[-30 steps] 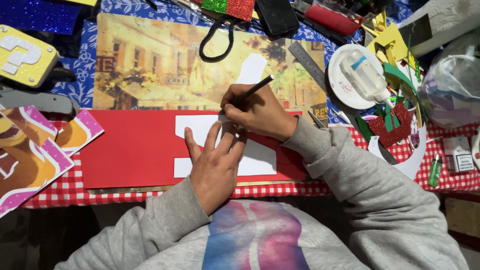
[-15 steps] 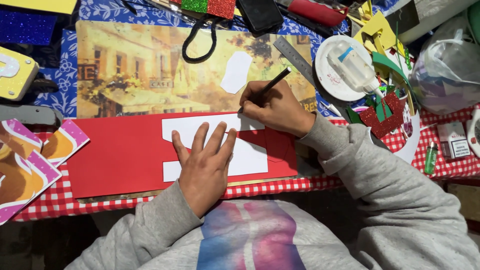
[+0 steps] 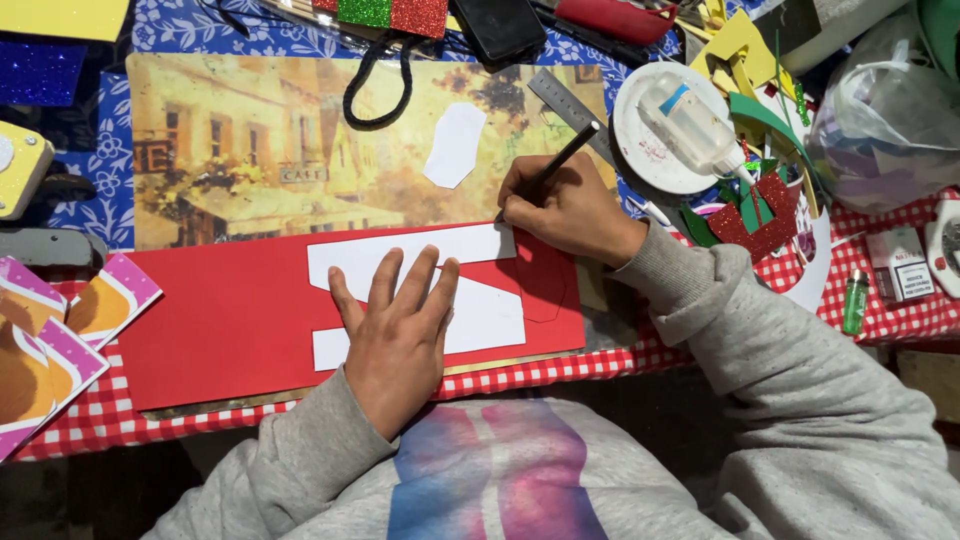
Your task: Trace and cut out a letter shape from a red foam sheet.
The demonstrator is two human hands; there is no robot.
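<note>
Both of your hands are on the work: your left hand [image 3: 398, 340] lies flat with fingers spread, pressing the white paper template [image 3: 420, 290] down onto the red sheet [image 3: 220, 330], and your right hand [image 3: 565, 210] is closed in a writing pinch around the black pencil [image 3: 560, 160], its tip meeting the template's upper right corner. Over the last second the pencil has travelled: a second ago it was working near the middle of the template's top edge, close above your left fingers, and now it sits at the far right end of that edge. Your left hand has kept its spread, pinning hold throughout, shifting only slightly. A faint traced outline [image 3: 542, 285] already shows on the red sheet just right of the template, so the tracing reads as running along the top edge toward the right side, with the lower edges seemingly yet to be followed. The red sheet lies across the near edge of the table, over the red checked cloth [image 3: 560, 365] and below the painted street-scene mat [image 3: 270, 150]. A small white cut-out [image 3: 455, 145] rests on that mat, a metal ruler [image 3: 565, 105] lies just above your right hand, and a glue bottle [image 3: 690, 120] sits on a white plate [image 3: 640, 150] well to the right.
</note>
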